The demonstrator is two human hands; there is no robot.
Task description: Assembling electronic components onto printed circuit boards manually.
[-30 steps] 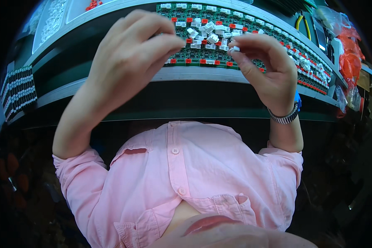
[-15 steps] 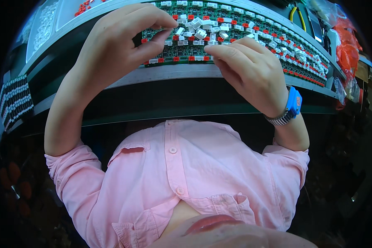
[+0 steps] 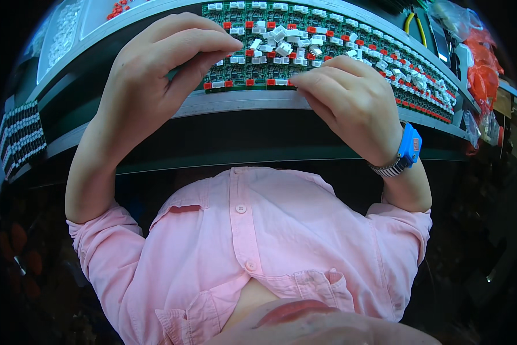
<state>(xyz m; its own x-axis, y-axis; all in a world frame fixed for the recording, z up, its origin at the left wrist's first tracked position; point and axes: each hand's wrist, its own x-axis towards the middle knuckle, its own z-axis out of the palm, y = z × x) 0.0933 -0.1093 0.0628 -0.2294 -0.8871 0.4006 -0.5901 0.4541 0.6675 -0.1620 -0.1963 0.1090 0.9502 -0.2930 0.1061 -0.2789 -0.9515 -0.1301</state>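
A long panel of green circuit boards (image 3: 235, 73), with rows of white and red connectors, lies across the workbench. Over its left end, the thumb and fingertips of my left hand (image 3: 155, 77) come together; anything between them is too small to make out. My right hand (image 3: 353, 103) hovers at the panel's near edge, beside a red connector, with thumb and forefinger pinched. Whatever it may hold is hidden. Between the two hands, a loose heap of white plastic connectors (image 3: 284, 48) rests on top of the boards. A blue wrist strap (image 3: 409, 144) circles my right wrist.
More loose white connectors (image 3: 419, 79) lie on the panel's right part. At the far left are a tray of small white parts (image 3: 64, 35) and some red parts (image 3: 119, 8). Stacked boards (image 3: 21, 138) stand at left. Yellow-handled pliers (image 3: 408, 23) and a red plastic bag (image 3: 481, 60) are at right.
My left hand has drawn back slightly to the left, its thumb and fingers closing together. My right hand has shifted slightly right and nearer to me.
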